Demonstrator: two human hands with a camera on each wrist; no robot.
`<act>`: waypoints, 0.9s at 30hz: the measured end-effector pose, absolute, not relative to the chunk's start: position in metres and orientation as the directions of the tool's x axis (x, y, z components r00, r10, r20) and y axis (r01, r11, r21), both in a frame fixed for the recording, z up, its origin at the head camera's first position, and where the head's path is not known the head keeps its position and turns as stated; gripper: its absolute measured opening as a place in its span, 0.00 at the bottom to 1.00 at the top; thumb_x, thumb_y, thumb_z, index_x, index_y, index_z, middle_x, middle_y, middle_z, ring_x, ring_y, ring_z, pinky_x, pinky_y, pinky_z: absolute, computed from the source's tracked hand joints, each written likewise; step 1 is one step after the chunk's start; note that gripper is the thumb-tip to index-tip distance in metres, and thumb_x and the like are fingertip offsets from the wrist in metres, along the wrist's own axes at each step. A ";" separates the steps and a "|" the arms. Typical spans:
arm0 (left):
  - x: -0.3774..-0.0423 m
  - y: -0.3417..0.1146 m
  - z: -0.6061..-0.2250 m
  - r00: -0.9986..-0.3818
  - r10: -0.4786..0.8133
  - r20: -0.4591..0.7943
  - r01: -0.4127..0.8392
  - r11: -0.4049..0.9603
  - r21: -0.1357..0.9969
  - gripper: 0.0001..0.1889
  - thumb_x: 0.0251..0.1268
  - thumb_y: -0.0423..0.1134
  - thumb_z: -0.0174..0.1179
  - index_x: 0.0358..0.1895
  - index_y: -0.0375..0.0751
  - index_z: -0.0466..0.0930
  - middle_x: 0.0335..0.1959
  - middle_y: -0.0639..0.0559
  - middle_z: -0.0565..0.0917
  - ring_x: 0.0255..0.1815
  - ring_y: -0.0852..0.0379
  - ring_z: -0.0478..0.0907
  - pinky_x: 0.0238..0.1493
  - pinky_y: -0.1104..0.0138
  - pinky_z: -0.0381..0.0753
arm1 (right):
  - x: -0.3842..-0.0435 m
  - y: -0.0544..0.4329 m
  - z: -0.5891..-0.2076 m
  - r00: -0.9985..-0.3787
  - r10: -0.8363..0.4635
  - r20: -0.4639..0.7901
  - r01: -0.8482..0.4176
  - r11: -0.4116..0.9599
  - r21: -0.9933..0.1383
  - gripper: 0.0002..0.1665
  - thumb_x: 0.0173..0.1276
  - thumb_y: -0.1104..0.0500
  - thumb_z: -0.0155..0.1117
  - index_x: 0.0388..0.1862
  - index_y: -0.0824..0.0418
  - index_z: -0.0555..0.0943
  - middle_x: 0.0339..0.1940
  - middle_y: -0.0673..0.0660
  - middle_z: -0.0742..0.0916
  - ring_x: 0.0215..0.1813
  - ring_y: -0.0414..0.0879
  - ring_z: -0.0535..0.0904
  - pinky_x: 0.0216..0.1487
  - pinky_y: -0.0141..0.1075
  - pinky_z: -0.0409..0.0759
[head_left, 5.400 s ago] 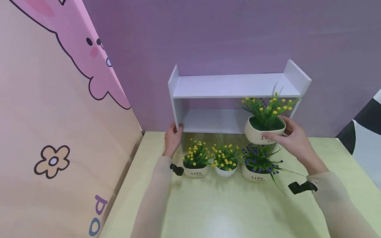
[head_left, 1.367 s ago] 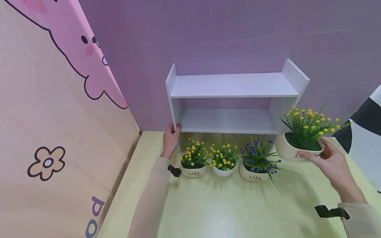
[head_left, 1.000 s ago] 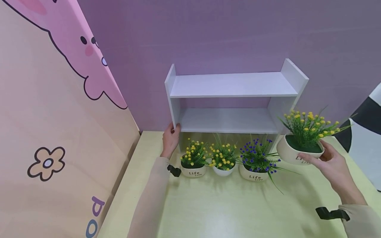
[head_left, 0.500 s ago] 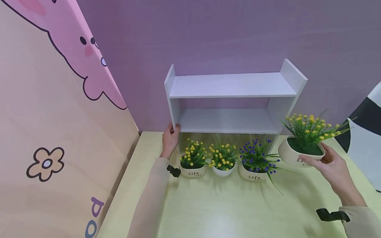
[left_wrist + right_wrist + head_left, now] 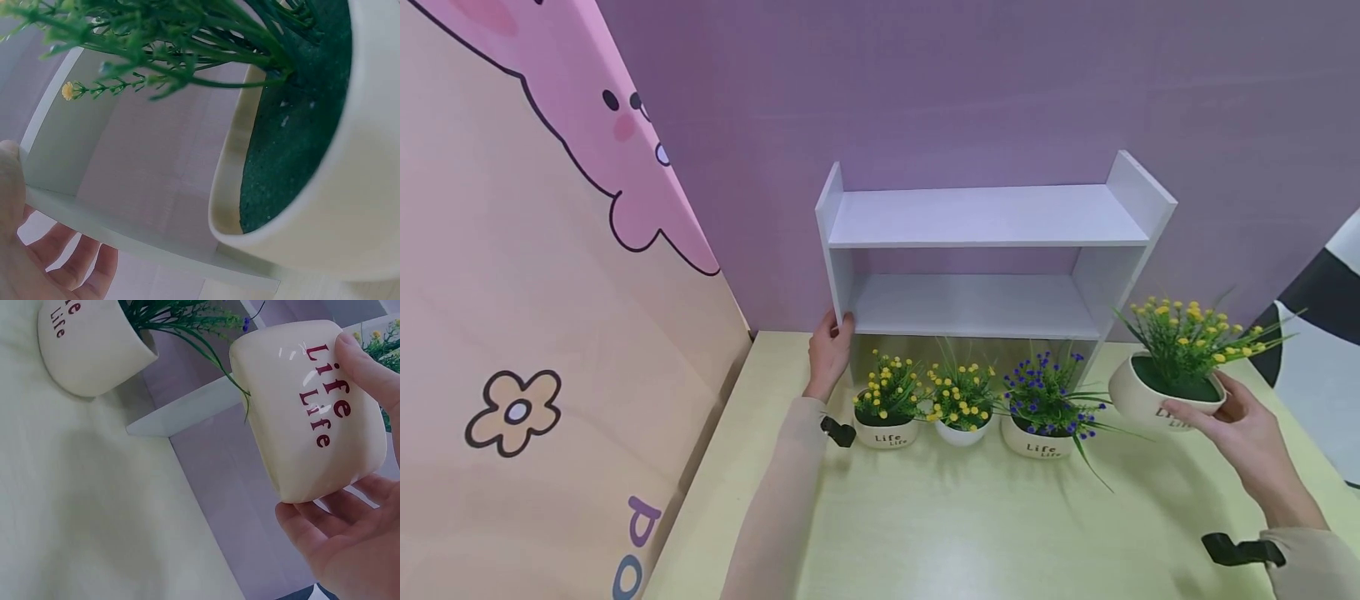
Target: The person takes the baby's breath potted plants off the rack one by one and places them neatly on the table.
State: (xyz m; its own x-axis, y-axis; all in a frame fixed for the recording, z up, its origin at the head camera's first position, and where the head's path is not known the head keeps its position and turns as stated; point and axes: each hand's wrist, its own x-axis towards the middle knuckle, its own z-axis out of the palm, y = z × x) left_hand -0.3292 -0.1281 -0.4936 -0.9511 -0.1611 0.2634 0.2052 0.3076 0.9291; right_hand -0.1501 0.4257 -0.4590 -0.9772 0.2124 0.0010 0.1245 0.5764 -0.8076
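Observation:
My left hand [image 5: 830, 357] grips the left side panel of a white two-tier shelf [image 5: 973, 218] at its lower board; the left wrist view shows the fingers [image 5: 81, 265] reaching behind. My right hand [image 5: 1251, 437] holds a cream flowerpot [image 5: 1137, 402] of yellow flowers, raised at the right of the shelf and slightly tilted. In the right wrist view the thumb lies by the red "Life" lettering, with the other fingers [image 5: 300, 528] on the opposite side of the pot. Nearest to that pot is a cream pot of blue-purple flowers [image 5: 1047, 400] on the table.
On the pale table [image 5: 940, 525], before the shelf's foot, stand a cream pot of yellow flowers [image 5: 886, 433] and a round white pot of yellow flowers [image 5: 961, 435]. Behind rises a purple wall [image 5: 970, 92]; a decorated wall [image 5: 587, 317] borders the left. Both shelf boards hold nothing.
The held flowerpot has moved from before the shelf's right end to the right and down, sinking slightly further in the last second. My left hand keeps its grip on the shelf.

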 end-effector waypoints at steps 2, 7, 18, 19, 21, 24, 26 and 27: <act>-0.329 -0.128 -0.494 -0.950 -0.160 0.268 0.209 0.311 0.927 0.27 0.83 0.56 0.52 0.75 0.47 0.77 0.67 0.39 0.84 0.65 0.37 0.84 0.61 0.39 0.84 | -0.150 0.426 -0.462 -0.978 0.209 0.008 0.117 0.579 -0.807 0.62 0.76 0.46 0.71 0.91 0.52 0.39 0.38 0.34 0.80 0.42 0.26 0.73 0.38 0.20 0.72; -0.330 -0.129 -0.494 -0.949 -0.157 0.273 0.213 0.317 0.924 0.27 0.83 0.56 0.52 0.76 0.48 0.76 0.67 0.39 0.84 0.65 0.37 0.84 0.60 0.38 0.84 | -0.148 0.426 -0.470 -0.979 0.205 0.014 0.112 0.590 -0.800 0.61 0.76 0.47 0.71 0.91 0.56 0.40 0.36 0.36 0.79 0.40 0.29 0.71 0.38 0.19 0.72; -0.329 -0.128 -0.494 -0.951 -0.165 0.262 0.201 0.314 0.928 0.28 0.83 0.56 0.52 0.76 0.48 0.76 0.67 0.39 0.84 0.65 0.37 0.84 0.61 0.39 0.84 | -0.147 0.428 -0.481 -0.980 0.200 0.012 0.108 0.574 -0.811 0.62 0.76 0.48 0.71 0.90 0.60 0.41 0.34 0.38 0.78 0.40 0.27 0.72 0.39 0.18 0.73; -0.329 -0.128 -0.493 -0.950 -0.166 0.263 0.201 0.314 0.928 0.28 0.83 0.56 0.52 0.76 0.48 0.76 0.67 0.39 0.84 0.65 0.37 0.83 0.61 0.39 0.84 | -0.147 0.428 -0.482 -0.980 0.200 0.012 0.107 0.573 -0.813 0.62 0.76 0.48 0.71 0.90 0.61 0.41 0.34 0.38 0.78 0.40 0.27 0.72 0.39 0.18 0.73; -0.329 -0.128 -0.493 -0.950 -0.168 0.264 0.203 0.314 0.928 0.28 0.83 0.56 0.52 0.76 0.47 0.76 0.67 0.39 0.84 0.65 0.37 0.83 0.61 0.39 0.84 | -0.147 0.428 -0.484 -0.980 0.200 0.014 0.106 0.574 -0.812 0.62 0.76 0.48 0.72 0.90 0.61 0.41 0.34 0.36 0.79 0.40 0.26 0.73 0.40 0.17 0.73; -0.330 -0.128 -0.493 -0.949 -0.168 0.266 0.204 0.315 0.927 0.28 0.83 0.56 0.53 0.75 0.47 0.76 0.67 0.39 0.84 0.65 0.37 0.83 0.61 0.39 0.84 | -0.147 0.429 -0.488 -0.980 0.198 0.018 0.104 0.588 -0.802 0.62 0.75 0.47 0.72 0.90 0.62 0.42 0.36 0.33 0.80 0.41 0.23 0.73 0.39 0.17 0.73; -0.330 -0.128 -0.493 -0.950 -0.166 0.265 0.203 0.316 0.927 0.28 0.83 0.56 0.52 0.76 0.47 0.76 0.67 0.39 0.84 0.65 0.37 0.83 0.61 0.39 0.84 | -0.147 0.429 -0.490 -0.981 0.194 0.017 0.104 0.595 -0.797 0.62 0.75 0.47 0.72 0.90 0.63 0.42 0.37 0.30 0.79 0.42 0.20 0.72 0.39 0.17 0.73; -0.330 -0.128 -0.494 -0.950 -0.166 0.264 0.202 0.317 0.927 0.28 0.83 0.56 0.52 0.76 0.48 0.76 0.67 0.39 0.84 0.65 0.37 0.83 0.61 0.39 0.84 | -0.147 0.428 -0.491 -0.981 0.192 0.017 0.103 0.598 -0.795 0.62 0.75 0.47 0.72 0.90 0.63 0.43 0.38 0.29 0.79 0.43 0.20 0.72 0.39 0.17 0.73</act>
